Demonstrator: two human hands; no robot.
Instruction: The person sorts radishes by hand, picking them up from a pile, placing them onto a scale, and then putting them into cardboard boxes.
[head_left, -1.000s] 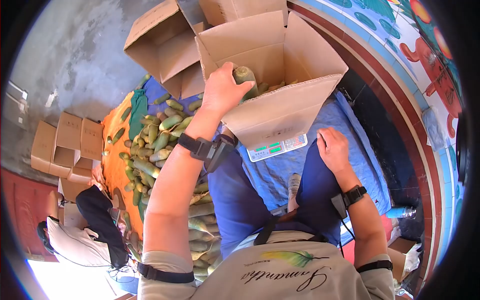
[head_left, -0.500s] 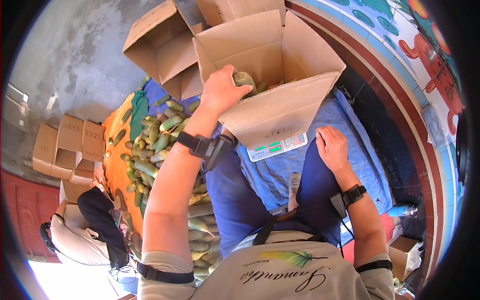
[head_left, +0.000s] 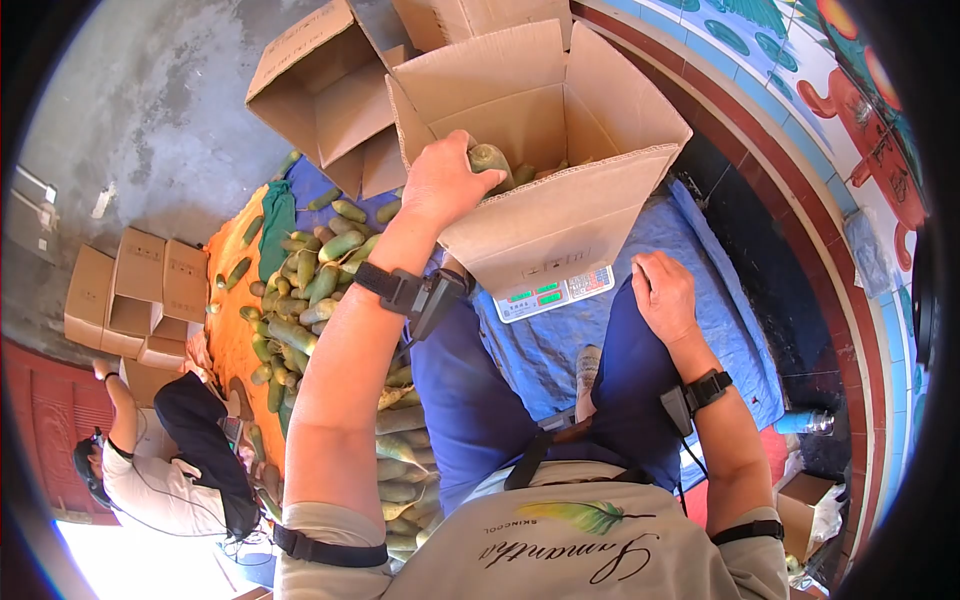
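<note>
My left hand (head_left: 450, 182) is closed around a green radish (head_left: 488, 165) at the near left side of an open cardboard box (head_left: 560, 215). Other radishes lie low inside the box, mostly hidden by its front flap. Beneath the box is a white digital scale (head_left: 556, 294) with lit green displays and a keypad. My right hand (head_left: 664, 297) rests by my right knee, its fingers curled in with nothing visible in them.
A large heap of green radishes (head_left: 325, 280) lies at left on orange and blue sheets. An open carton (head_left: 345, 95) stands behind it. More cartons (head_left: 140, 290) are stacked at far left, near a co-worker (head_left: 165, 490). A blue tarp (head_left: 700, 330) spreads under the scale.
My hands, the held radish and the box stay in place. At far left the co-worker has raised an arm towards the stacked cartons.
</note>
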